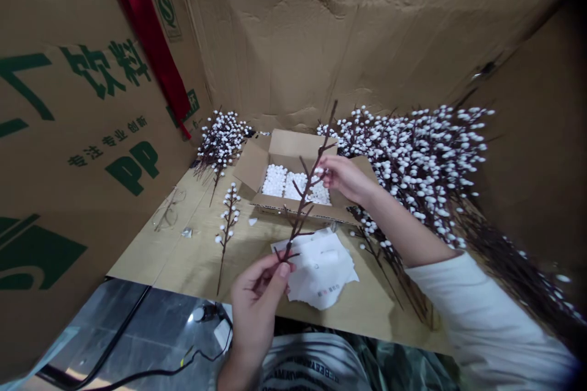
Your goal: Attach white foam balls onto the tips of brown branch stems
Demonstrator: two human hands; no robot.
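While I watch remotely, the left hand (255, 299) clenches a bare brown twig branch (305, 204) above crumpled white paper (321, 275); the right hand (346, 178) meets it higher up, its grip unclear to me, before an open cardboard box (293, 145) of white foam balls (275, 182).

Feed's pretty dim from my end: soft, flat light, no obvious source, only faint shadows in the creases of the cardboard (293, 30). Top right corner goes nearly black, the edges bow hard, and the sleeve (486, 324) stretches, but the branch (308, 195) looks sharp enough.
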